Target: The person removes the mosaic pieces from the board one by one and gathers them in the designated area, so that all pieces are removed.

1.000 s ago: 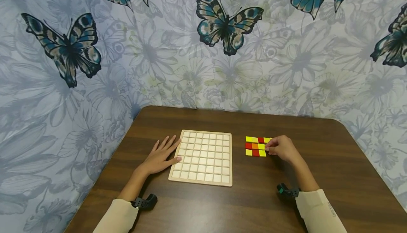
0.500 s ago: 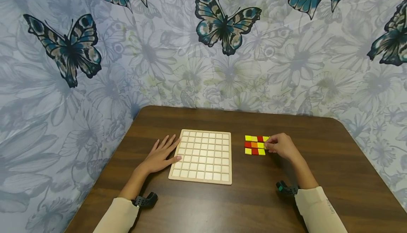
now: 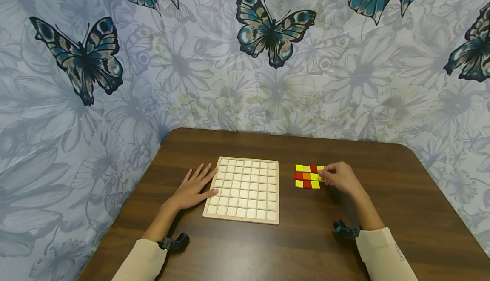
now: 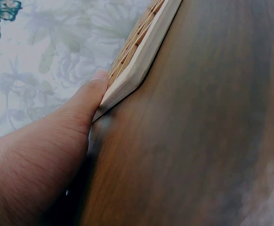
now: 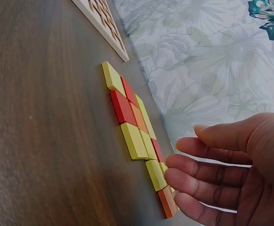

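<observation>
My left hand point(image 3: 193, 188) lies with spread fingers beside the pale wooden grid board point(image 3: 241, 220), its thumb over the left edge. In the left wrist view the thumb point(image 4: 92, 92) rests on the board's rim point(image 4: 134, 70). Right of the board, yellow, red and orange square tiles point(image 3: 307, 176) lie flat in rows. My right hand point(image 3: 340, 176) is at their right end, fingertips touching or very near them. The right wrist view shows its fingers point(image 5: 205, 172) loosely bent beside a yellow tile point(image 5: 155, 175) and an orange tile point(image 5: 166, 202), gripping no visible tile. The hand hides part of the rows.
Both the board and the tiles lie on a dark brown wooden table point(image 3: 245, 251). A wall covering with flowers and butterflies point(image 3: 273, 30) rises behind the table's back edge. Each wrist wears a black band, the left band point(image 3: 174, 243) and the right band point(image 3: 346, 229).
The right fingertips have shifted slightly, and a little more of the yellow at the right end of the middle row shows. The left hand and the board stay where they were.
</observation>
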Demonstrator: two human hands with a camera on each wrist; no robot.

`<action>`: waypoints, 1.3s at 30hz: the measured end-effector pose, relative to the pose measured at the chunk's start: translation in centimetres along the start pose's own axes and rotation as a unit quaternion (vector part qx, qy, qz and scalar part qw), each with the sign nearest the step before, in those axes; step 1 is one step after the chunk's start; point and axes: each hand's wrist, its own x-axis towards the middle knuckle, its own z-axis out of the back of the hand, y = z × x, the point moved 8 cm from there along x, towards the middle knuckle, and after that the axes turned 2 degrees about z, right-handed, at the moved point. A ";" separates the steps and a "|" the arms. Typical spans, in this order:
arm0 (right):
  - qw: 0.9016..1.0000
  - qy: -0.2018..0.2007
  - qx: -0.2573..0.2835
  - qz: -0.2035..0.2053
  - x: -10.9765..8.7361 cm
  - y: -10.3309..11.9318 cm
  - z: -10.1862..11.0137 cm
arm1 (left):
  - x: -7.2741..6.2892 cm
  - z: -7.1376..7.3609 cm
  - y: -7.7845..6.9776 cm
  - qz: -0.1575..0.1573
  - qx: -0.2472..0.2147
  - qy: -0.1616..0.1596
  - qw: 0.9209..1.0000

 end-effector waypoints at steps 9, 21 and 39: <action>1.000 -0.005 0.003 0.005 0.3 0.3 0.6 | 0.3 0.3 0.1 -0.004 0.002 -0.006 1.000; 1.000 -0.018 0.006 0.007 -0.3 0.6 0.7 | 0.0 0.1 -0.1 -0.007 -0.002 -0.006 1.000; 0.997 -0.071 -0.011 0.038 -1.4 2.4 3.3 | 0.1 0.2 -0.2 0.001 -0.042 -0.002 0.999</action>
